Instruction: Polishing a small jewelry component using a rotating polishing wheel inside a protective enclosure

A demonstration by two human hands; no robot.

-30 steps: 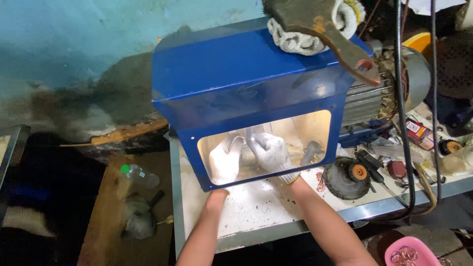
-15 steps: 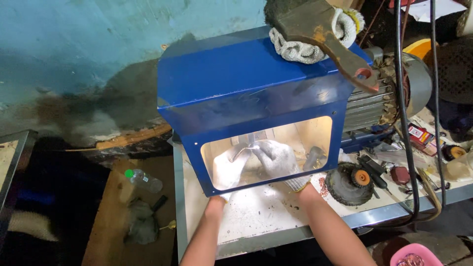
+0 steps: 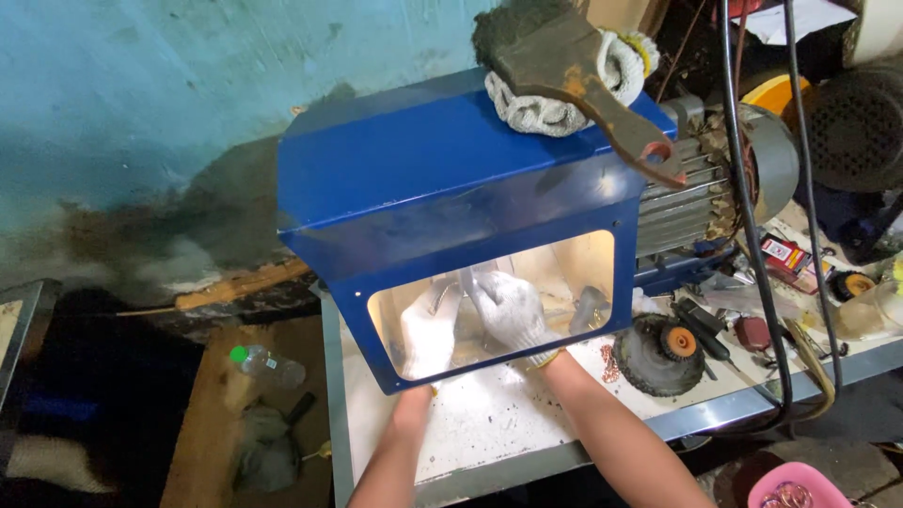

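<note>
A blue metal hood sat on the dusty white bench, lit inside. Through its opening, the gloved left hand and right hand closed around a pale metal piece, partly hidden between them.

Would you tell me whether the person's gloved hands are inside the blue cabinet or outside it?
Inside: both the left hand and right hand show through the lit opening of the blue cabinet.
</note>
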